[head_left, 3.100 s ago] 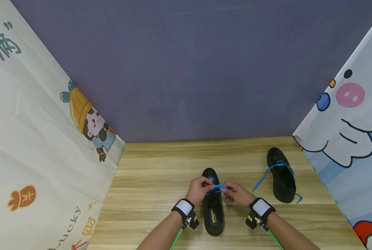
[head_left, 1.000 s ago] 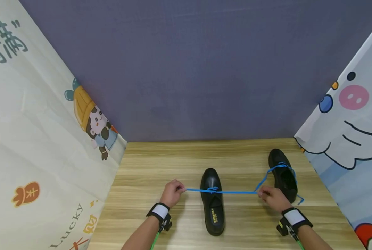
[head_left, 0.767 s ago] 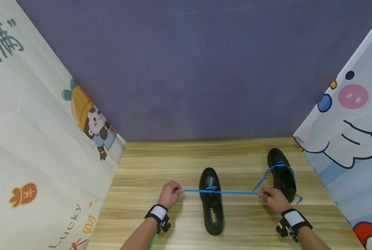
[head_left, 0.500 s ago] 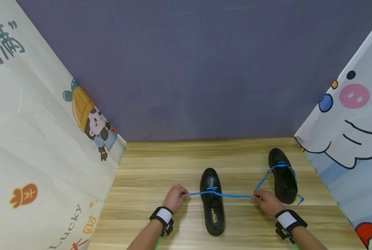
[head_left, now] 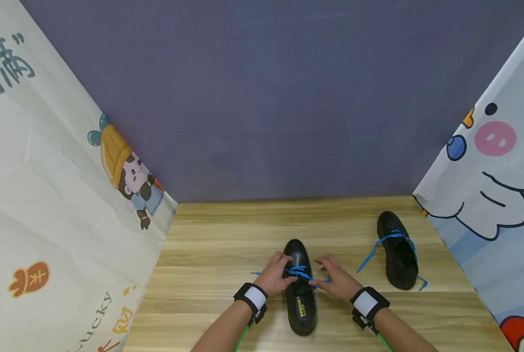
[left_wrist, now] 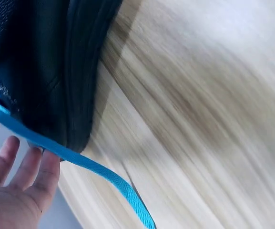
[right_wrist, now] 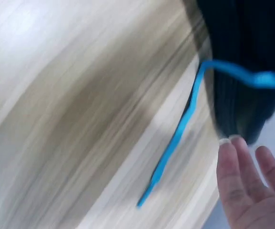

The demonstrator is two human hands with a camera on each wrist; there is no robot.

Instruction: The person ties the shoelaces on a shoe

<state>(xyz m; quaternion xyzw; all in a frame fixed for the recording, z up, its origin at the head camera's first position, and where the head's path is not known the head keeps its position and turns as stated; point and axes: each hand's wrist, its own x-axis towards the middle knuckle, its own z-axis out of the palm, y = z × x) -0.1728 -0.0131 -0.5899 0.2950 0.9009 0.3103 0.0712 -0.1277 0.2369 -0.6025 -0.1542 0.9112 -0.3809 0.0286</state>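
A black leather shoe [head_left: 295,250] stands upright in the middle of the wooden surface, toe pointing away, with a blue shoelace [head_left: 298,269] across its throat. My left hand [head_left: 274,278] is at the shoe's left side, thumb and fingers spread around the lacing. In the left wrist view the lace [left_wrist: 101,171] runs over the fingertips and trails past the shoe. On the other side, my right hand [head_left: 338,283] has fingers apart, its thumb close by the lace. The right wrist view has that hand [right_wrist: 254,191] beside the shoe [right_wrist: 232,114], while a lace end [right_wrist: 170,148] lies loose on the wood.
A second black shoe [head_left: 400,266] stands at the right rear, its blue lace [head_left: 369,255] hanging loose to both sides. A grey-purple panel [head_left: 288,122] rises behind the wooden surface [head_left: 209,244]. Printed sheets [head_left: 59,195] flank it left and right.
Both hands first drew the lace out taut to either side, then slackened it and let the ends go. They have come back in close to the shoe; the lace ends now lie loose.
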